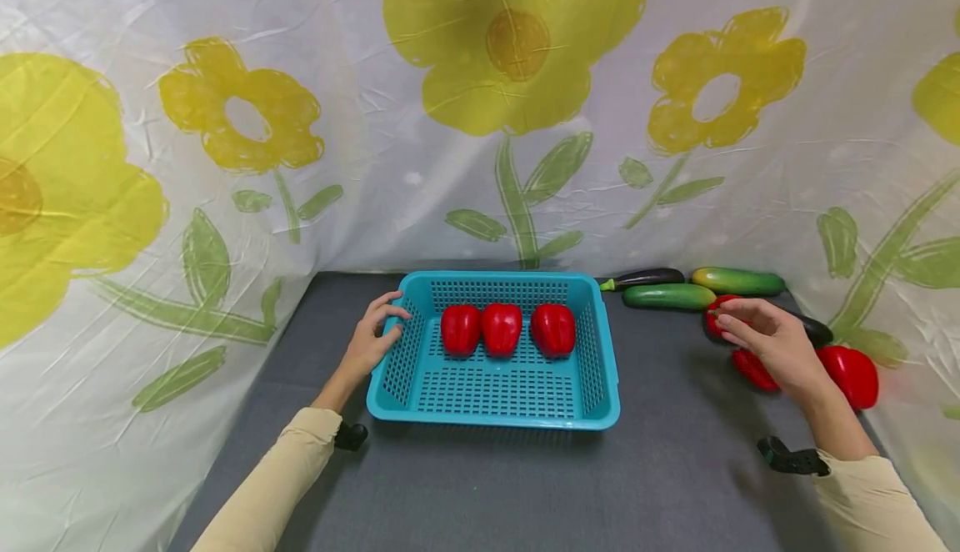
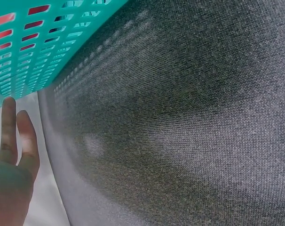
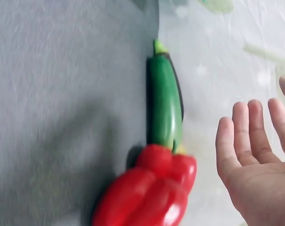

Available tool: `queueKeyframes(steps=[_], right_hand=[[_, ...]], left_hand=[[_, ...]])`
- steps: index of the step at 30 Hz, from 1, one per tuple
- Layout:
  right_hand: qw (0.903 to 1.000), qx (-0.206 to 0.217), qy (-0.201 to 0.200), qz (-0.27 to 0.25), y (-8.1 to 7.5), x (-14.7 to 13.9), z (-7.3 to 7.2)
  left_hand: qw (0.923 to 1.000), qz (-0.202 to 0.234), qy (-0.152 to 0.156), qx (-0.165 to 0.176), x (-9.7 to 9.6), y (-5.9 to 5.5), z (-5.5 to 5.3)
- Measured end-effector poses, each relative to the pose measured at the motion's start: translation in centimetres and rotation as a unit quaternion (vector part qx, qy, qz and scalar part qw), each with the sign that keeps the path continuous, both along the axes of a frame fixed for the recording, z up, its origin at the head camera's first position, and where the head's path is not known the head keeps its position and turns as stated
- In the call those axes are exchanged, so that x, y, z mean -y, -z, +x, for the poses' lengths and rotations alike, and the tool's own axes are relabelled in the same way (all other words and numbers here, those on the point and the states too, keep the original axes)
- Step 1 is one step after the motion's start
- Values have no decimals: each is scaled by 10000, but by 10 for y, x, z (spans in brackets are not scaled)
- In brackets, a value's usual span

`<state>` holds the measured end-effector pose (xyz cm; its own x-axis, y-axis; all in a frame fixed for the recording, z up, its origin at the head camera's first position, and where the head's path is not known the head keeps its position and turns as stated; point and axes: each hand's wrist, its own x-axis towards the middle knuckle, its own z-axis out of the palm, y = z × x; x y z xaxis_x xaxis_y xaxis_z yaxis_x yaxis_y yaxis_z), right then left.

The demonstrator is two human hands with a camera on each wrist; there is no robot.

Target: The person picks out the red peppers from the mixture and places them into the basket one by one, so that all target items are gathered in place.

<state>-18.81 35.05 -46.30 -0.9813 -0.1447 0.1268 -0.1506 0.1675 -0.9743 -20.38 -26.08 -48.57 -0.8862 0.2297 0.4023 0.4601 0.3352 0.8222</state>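
Observation:
Three red bell peppers (image 1: 502, 329) lie in a row in a blue plastic basket (image 1: 495, 423). At the basket's left rim is my left hand (image 1: 369, 339), its fingers loosely bent against the edge; two of them stretch straight near the perforated wall (image 2: 27, 56) in the left wrist view. My right hand (image 1: 776, 348) hovers above more red bell peppers (image 1: 849, 375) at the right, holding nothing. In the right wrist view its fingers (image 3: 256, 127) are relaxed and spread, beside red peppers (image 3: 147, 193) and a green cucumber (image 3: 164, 101). The right hand partly hides some peppers in the head view.
Behind the peppers lie a green cucumber (image 1: 670, 296), a yellow-green one (image 1: 738, 280) and a dark eggplant (image 1: 648, 278). Another eggplant (image 1: 816, 331) shows past the right hand. A flower-printed curtain (image 1: 420, 193) borders the dark grey table (image 1: 480, 494).

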Motion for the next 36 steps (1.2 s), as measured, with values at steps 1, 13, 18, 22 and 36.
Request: queueKeyframes(steps=[1, 13, 18, 22, 36], right_hand=[[9999, -1, 41, 93, 0, -4, 1], [9912, -32, 597, 1184, 9, -45, 10], [9845, 107, 618, 1640, 14, -55, 13], [9841, -37, 420, 1723, 20, -63, 15], [9668, 99, 297, 2534, 42, -73, 14]], left_hand=[[10000, 5, 0, -3, 0, 0, 0], [10000, -52, -43, 35, 0, -1, -1], [10000, -11, -22, 56, 0, -1, -2], [10000, 21, -12, 94, 0, -1, -2], [9999, -1, -61, 117, 0, 0, 0]])
